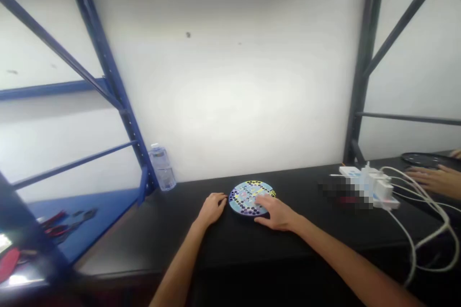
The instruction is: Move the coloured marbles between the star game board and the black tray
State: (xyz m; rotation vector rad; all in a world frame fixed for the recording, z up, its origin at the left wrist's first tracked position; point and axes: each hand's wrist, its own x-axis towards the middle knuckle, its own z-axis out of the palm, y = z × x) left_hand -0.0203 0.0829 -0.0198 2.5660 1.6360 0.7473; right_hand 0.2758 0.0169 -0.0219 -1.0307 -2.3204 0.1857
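Note:
A round light-blue board [248, 193] dotted with coloured pegs or holes lies flat on a black tabletop [201, 240]. My left hand [213, 208] rests at the board's left edge, fingers curled against the rim. My right hand [275, 212] lies over the board's right front part, fingers bent down onto its surface as if pinching a small piece I cannot make out.
A clear water bottle [162, 168] stands at the back left by a blue rack post [108, 72]. A white power strip [374, 187] with plugs and looping white cables [428, 230] sits at the right. Another person's hands [434, 180] rest near a black disc [425, 158]. Red tools [54, 225] lie on a blue shelf.

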